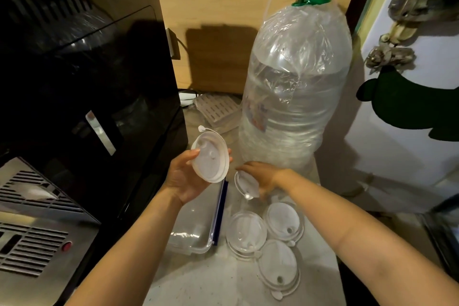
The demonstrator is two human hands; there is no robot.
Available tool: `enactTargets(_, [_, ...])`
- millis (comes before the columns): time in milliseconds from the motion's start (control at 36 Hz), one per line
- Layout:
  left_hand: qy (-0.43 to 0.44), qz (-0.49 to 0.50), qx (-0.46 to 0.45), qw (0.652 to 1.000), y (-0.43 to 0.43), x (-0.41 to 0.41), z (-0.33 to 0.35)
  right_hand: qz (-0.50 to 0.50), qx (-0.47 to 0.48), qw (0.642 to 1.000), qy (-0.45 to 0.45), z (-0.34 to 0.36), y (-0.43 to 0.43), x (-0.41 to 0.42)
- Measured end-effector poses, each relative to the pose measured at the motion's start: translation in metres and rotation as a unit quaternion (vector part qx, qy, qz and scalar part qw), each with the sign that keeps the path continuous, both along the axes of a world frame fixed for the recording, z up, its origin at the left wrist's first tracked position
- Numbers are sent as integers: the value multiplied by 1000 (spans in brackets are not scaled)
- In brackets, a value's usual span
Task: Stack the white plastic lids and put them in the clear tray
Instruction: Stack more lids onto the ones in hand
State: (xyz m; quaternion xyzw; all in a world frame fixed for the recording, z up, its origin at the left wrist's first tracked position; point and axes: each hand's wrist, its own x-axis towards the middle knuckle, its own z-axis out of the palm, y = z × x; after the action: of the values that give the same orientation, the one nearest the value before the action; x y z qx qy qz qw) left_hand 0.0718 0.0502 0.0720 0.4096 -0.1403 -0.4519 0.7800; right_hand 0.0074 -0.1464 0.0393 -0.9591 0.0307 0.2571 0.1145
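Observation:
My left hand holds a white plastic lid tilted up, underside facing me, above the clear tray. The tray lies on the counter with a blue-edged side and nothing visible inside. My right hand grips another white lid by its rim, just right of the tray's far corner. Three more lids lie flat on the counter to the tray's right: one beside the tray, one behind it, one nearest me.
A large water bottle wrapped in plastic, with a green cap, stands right behind my hands. A black appliance fills the left, with a steel vented unit below it. A white slatted tray lies at the back.

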Motion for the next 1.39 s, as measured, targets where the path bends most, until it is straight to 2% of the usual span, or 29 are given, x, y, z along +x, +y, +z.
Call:
enactTargets(222, [3, -13, -6, 1000, -6, -1, 4, -105, 131, 983, -79, 57, -24, -26])
enactTargets(528, [-17, -55, -43, 997, -36, -10, 13, -191, 302, 905, -231, 117, -14, -54])
enactTargets(694, [-75, -96, -76, 990, -53, -20, 21, -221, 317, 884, -263, 124, 1, -55])
enactTargets(1111, [-163, -119, -75, 977, -60, -26, 36, -249, 299, 888, -244, 134, 22, -53])
enactTargets(1389, [-193, -123, -55, 972, -55, -24, 36, -254, 323, 885, -219, 136, 30, -49])
